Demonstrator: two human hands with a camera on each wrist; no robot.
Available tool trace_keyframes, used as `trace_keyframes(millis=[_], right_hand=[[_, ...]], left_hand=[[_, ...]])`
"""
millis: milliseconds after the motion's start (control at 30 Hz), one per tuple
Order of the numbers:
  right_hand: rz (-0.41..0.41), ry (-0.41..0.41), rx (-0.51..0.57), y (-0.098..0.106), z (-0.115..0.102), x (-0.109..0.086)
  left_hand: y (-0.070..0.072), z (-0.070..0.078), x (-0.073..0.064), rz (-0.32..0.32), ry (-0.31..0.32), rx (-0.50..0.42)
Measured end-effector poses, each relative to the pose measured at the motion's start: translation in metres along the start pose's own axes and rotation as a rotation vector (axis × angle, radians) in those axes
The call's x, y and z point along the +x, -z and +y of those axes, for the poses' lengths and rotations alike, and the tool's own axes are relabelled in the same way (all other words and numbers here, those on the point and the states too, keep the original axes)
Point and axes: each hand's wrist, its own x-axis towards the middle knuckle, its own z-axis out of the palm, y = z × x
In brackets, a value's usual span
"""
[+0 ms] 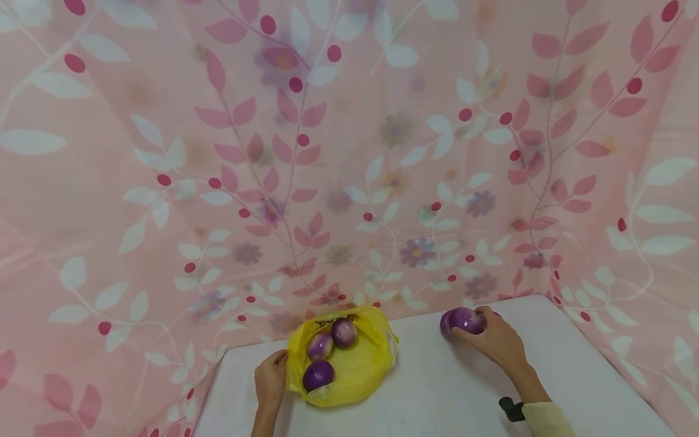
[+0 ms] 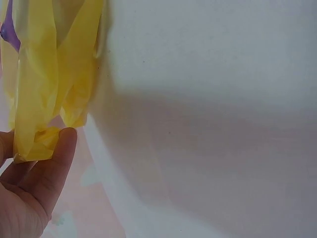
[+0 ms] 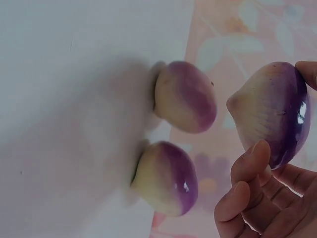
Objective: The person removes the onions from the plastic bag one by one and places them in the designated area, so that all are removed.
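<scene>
My left hand (image 1: pixel 270 379) pinches the edge of a yellow plastic bag (image 1: pixel 360 388) at its left side. In the left wrist view, thumb and fingers (image 2: pixel 62 148) hold a gathered fold of the bag (image 2: pixel 37 84). Three purple onions, one of them a dark onion (image 1: pixel 318 376), lie inside the opened bag. My right hand (image 1: pixel 499 343) grips a shiny purple onion (image 3: pixel 277 114) with a pale pointed end. Beyond it, two more purple-and-cream onions (image 3: pixel 185 96) rest on the table, partly hidden by the hand and held onion in the head view.
The white table (image 1: pixel 415 388) meets a pink cloth backdrop (image 1: pixel 349 182) printed with leaves and flowers at the back and sides. A black strap piece (image 1: pixel 511 409) hangs by the right sleeve (image 1: pixel 548 419). White tabletop lies between the bag and the right hand.
</scene>
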Motion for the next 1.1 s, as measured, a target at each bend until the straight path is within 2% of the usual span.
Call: trace_keyframes(millis=[267, 667, 800, 1100], right_hand=[[0.001, -0.019, -0.017, 0.018, 0.02, 0.002], [-0.018, -0.141, 0.012, 0.054, 0.049, 0.009], [0.005, -0.171, 0.018, 0.061, 0.054, 0.01], [0.088, -0.245, 0.018, 0.062, 0.065, 0.012]], left_hand=[[0.0, -0.001, -0.001, 0.005, -0.003, -0.01], [0.0, -0.004, 0.001, 0.011, -0.032, -0.001], [0.001, -0.005, 0.0, 0.009, -0.026, 0.001], [0.002, -0.004, 0.0, 0.014, -0.02, 0.002]])
